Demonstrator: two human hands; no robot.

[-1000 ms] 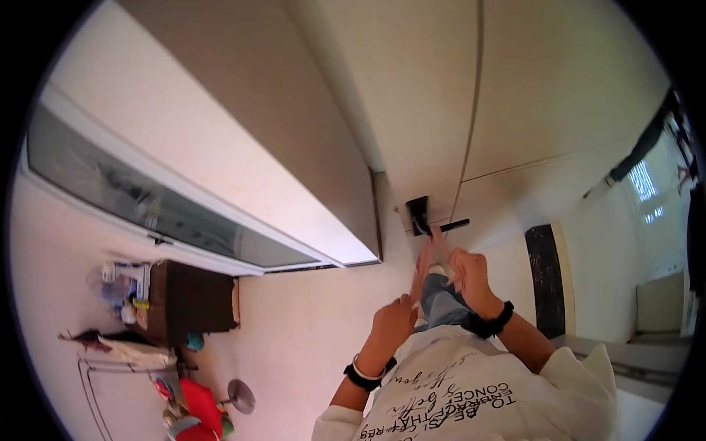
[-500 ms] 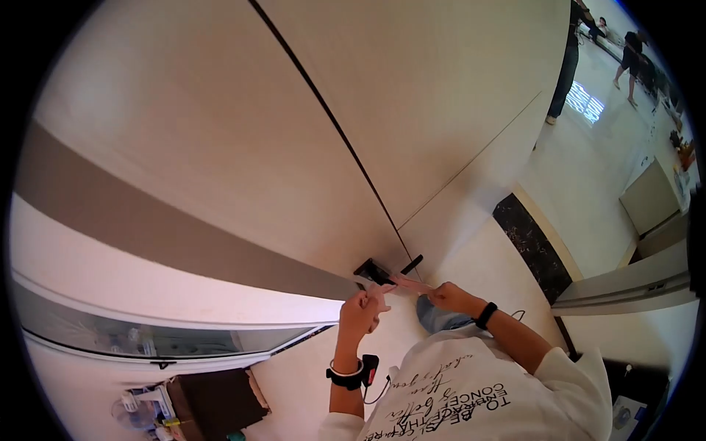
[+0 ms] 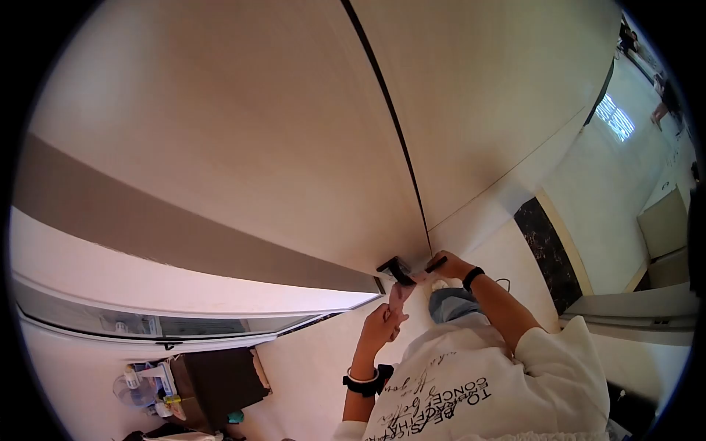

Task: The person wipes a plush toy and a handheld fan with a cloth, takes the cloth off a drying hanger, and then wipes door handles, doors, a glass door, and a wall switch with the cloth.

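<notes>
My left hand (image 3: 379, 327) is closed on one end of a pink strip of cloth (image 3: 401, 295), below a black door handle (image 3: 397, 270). The cloth stretches up from this hand and passes at the handle. Higher and to the right, my right hand (image 3: 452, 266) is closed near a second black handle (image 3: 437, 264), with the other end of the cloth running toward its fingers. Both handles sit low on tall beige doors (image 3: 294, 147), either side of a dark vertical gap. The fingertips of my right hand are partly hidden.
A brown box (image 3: 220, 386) with bottles and small items stands at the lower left. Beyond the doors at right lie a dark marble threshold strip (image 3: 548, 253) and a pale shiny floor (image 3: 618, 184). Other people are partly visible at the far upper right.
The view has shifted, so the doors sit further right. My right hand has moved up to the right handle. My left hand is lower than the handle, with the cloth drawn between them.
</notes>
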